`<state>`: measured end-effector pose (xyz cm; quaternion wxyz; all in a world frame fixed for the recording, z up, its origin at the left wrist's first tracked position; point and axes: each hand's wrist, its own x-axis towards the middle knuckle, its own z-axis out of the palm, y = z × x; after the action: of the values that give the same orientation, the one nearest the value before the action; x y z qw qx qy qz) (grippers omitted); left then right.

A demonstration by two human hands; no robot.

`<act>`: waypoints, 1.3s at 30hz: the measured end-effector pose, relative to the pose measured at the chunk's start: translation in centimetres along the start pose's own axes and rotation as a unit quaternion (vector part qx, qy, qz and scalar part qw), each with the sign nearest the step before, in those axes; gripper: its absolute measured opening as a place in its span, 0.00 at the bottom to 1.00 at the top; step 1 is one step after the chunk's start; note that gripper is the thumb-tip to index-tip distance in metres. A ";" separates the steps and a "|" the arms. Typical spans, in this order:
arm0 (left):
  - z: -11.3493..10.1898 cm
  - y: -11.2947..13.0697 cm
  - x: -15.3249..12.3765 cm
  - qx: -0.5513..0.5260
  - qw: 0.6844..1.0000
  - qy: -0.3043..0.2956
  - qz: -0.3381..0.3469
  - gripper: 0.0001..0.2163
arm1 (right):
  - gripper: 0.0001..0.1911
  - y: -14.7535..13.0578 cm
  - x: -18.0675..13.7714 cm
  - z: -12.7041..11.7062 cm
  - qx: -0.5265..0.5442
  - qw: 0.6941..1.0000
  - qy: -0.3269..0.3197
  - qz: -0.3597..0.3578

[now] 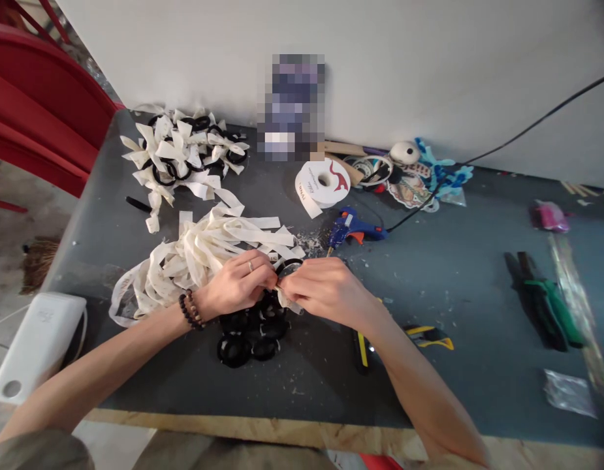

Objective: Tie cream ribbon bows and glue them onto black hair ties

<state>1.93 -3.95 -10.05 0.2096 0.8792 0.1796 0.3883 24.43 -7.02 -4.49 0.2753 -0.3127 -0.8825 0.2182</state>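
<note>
Close together above the table, my left hand [240, 281] and my right hand [326, 287] pinch a cream ribbon [288, 301] at a black hair tie [289, 263]. Both hands are closed, and the fingers hide most of the ribbon where they meet. Several black hair ties [234, 350] lie just below my hands. A tangled heap of cut cream ribbon strips [198, 245] spreads beside my left hand. Farther back on the left is a pile of black hair ties with cream bows [177, 147].
A ribbon spool [309, 189] and a blue glue gun [353, 226] sit beyond my hands. Yellow-black cutters [431, 337] lie near my right forearm. Green-handled pliers [551, 303] are far right, a white power bank [40, 346] at the left edge. A black cable [537, 117] runs from the glue gun.
</note>
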 end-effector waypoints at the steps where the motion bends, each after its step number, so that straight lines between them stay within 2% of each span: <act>1: 0.0 0.0 0.0 -0.006 1.000 0.001 -0.003 0.12 | 0.15 0.0 0.0 0.0 0.000 1.000 0.000 0.001; 8: 0.0 0.0 -0.1 -0.025 0.999 0.009 -0.020 0.15 | 0.15 0.1 0.0 -0.1 0.001 1.000 -0.004 0.008; 27: -0.1 0.2 0.0 0.003 1.000 0.003 0.010 0.14 | 0.14 0.1 -0.1 0.1 0.007 1.000 -0.002 0.010; 39: 0.0 0.0 -0.2 -0.039 0.999 -0.006 -0.037 0.16 | 0.14 0.2 0.0 0.0 -0.001 1.000 -0.007 0.014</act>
<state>1.86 -4.09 -10.17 0.2596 0.8652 0.1955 0.3818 24.52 -6.86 -4.60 0.2656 -0.3234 -0.8803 0.2236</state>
